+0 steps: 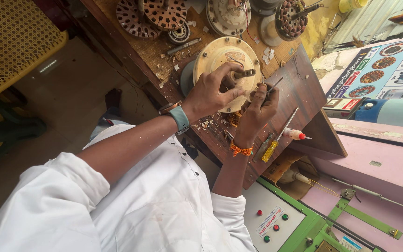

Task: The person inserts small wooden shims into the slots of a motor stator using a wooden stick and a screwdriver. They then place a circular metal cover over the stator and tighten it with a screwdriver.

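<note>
A blue poster [382,65] lies upper right; a white-red label [270,221] sits on the grey panel [276,205].

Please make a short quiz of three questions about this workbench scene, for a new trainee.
1. True or false: both hands are at the cream round motor housing.
2. What lies on the bench beside the right hand: A a hammer, B a yellow-handled screwdriver, C a saw?
3. What does the left hand wear at the wrist?

Key
1. True.
2. B.
3. A watch with a grey-blue band.
</note>
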The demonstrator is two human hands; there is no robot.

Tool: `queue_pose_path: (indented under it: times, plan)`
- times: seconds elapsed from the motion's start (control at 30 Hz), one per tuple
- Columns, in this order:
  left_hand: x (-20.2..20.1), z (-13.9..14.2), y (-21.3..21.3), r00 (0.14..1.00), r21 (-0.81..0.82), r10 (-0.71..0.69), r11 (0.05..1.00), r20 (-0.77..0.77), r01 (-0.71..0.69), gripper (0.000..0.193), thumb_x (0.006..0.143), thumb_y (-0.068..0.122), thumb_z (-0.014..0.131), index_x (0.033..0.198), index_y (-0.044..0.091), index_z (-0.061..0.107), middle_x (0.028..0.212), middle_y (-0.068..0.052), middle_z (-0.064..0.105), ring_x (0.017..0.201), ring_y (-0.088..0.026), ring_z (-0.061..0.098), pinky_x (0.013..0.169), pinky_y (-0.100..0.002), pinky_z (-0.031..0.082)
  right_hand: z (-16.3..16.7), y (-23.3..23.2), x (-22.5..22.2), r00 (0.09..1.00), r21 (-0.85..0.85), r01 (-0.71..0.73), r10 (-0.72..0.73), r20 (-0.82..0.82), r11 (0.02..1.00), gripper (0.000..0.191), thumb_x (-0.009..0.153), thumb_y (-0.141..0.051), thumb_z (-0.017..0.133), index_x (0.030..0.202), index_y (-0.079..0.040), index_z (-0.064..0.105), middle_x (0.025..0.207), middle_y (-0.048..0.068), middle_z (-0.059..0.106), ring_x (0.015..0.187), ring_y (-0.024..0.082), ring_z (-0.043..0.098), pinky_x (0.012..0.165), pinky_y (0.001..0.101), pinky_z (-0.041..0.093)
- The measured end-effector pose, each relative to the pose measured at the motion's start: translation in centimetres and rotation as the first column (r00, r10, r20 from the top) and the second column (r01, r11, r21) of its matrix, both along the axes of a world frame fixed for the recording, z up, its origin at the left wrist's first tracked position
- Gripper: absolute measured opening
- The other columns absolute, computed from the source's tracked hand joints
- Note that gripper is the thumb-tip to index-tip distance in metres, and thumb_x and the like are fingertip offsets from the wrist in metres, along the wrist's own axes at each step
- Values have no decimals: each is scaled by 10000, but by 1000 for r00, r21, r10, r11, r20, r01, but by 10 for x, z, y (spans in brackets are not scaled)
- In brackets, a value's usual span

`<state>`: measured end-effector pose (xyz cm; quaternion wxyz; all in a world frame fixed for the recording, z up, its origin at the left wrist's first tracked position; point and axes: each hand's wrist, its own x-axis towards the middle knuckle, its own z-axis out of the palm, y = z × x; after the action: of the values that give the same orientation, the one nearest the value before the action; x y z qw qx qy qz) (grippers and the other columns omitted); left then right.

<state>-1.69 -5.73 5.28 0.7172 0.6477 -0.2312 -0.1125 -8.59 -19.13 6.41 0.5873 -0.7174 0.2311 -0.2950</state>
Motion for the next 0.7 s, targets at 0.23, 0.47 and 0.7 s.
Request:
queue_pose_path:
  times: [0.23,0.47,0.7]
  plan:
    - [-48,6,-8,998,-33,-54,998,39,55,313,895,196,799,1155,55,698,1070,-85,740,926,-166,754,852,-318,619,10,-8,-31,972,-279,237,-229,61,931,222,1078,-199,620,1090,17,671,959,28,695,815,72,642,713,230,540]
    - [-52,17,-17,992,-6,-41,999,117,42,300,877,161,816,1146,67,720,1010,-84,717,919,-170,738,834,-323,611,39,-12,-79,994,-385,76,-100,-42,920,169,981,-133,758,1044,19,719,987,52,703,879,107,661,785,268,543]
    - [-61,18,-22,981,-57,-101,992,163,111,304,911,139,793,1191,64,701,1056,-95,714,959,-227,738,841,-344,603,48,0,-96,976,-566,46,-158,-151,823,197,937,-156,818,1022,7,746,963,46,699,892,132,631,772,295,499]
